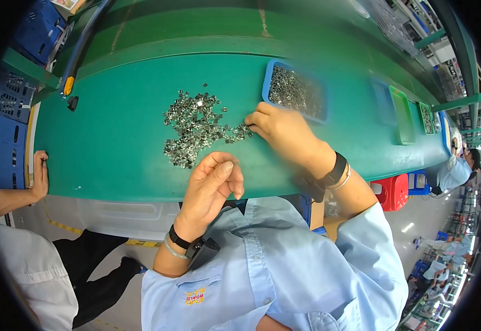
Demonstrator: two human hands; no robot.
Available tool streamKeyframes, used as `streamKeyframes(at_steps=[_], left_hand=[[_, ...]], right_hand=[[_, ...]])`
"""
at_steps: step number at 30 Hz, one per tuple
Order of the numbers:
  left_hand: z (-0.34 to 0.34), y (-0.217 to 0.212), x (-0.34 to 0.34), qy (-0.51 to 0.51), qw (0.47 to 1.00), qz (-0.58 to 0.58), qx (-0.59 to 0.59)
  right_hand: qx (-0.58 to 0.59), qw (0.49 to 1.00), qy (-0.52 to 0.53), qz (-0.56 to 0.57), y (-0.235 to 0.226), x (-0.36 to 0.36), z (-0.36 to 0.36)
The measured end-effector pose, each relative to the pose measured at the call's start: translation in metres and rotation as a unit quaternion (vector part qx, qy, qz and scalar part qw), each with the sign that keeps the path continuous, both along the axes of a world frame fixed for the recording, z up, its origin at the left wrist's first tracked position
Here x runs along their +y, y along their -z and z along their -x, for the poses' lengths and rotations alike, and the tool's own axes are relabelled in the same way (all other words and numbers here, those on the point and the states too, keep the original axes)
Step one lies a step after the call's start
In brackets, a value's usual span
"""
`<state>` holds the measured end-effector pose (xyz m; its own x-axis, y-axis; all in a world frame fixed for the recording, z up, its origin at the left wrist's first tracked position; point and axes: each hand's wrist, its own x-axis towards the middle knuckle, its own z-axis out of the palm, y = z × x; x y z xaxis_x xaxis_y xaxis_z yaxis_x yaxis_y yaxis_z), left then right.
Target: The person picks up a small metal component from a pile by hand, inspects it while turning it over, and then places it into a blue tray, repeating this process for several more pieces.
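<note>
A loose pile of small, shiny square metal pieces (193, 129) lies on the green work surface (108, 132). From its right side a thin trail of pieces runs to my right hand (282, 128). That hand's fingers are pinched together, palm down, at the end of the trail, on a small metal piece mostly hidden by the fingertips. My left hand (214, 179) is raised just in front of the pile, palm turned up and fingers loosely curled. Nothing shows in it. A blue bin (266, 83) full of similar pieces stands just beyond my right hand.
Farther right are a green tray (402, 113) and a smaller green bin (427, 118) with pieces. Another person's hand (40, 175) rests on the left table edge. A yellow-and-black tool (69, 86) hangs at the far left. A red stool (393, 192) stands beyond the near edge.
</note>
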<state>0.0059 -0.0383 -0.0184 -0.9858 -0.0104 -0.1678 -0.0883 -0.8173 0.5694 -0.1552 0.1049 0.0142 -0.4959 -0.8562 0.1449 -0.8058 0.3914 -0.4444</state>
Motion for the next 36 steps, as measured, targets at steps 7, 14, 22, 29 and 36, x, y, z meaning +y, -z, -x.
streamKeyframes(at_steps=[7, 14, 22, 29, 36], left_hand=[[0.007, -0.012, 0.007, 0.0, 0.997, 0.065, -0.035], [0.021, -0.022, 0.022, 0.053, 0.997, 0.036, -0.045], [0.017, -0.017, 0.035, 0.06, 0.996, -0.053, -0.034], [0.012, -0.016, 0.04, 0.036, 0.999, 0.005, -0.027], [0.006, -0.023, 0.039, 0.016, 0.998, 0.025, -0.048]], right_hand=[[-0.076, 0.99, 0.022, 0.113, -0.013, 0.018, -0.009], [-0.15, 0.964, -0.029, 0.219, -0.023, 0.034, -0.038], [-0.198, 0.943, 0.015, 0.268, -0.01, 0.042, -0.058], [-0.099, 0.954, 0.035, 0.28, -0.007, 0.043, -0.063], [-0.008, 0.96, 0.057, 0.273, -0.006, 0.039, -0.071]])
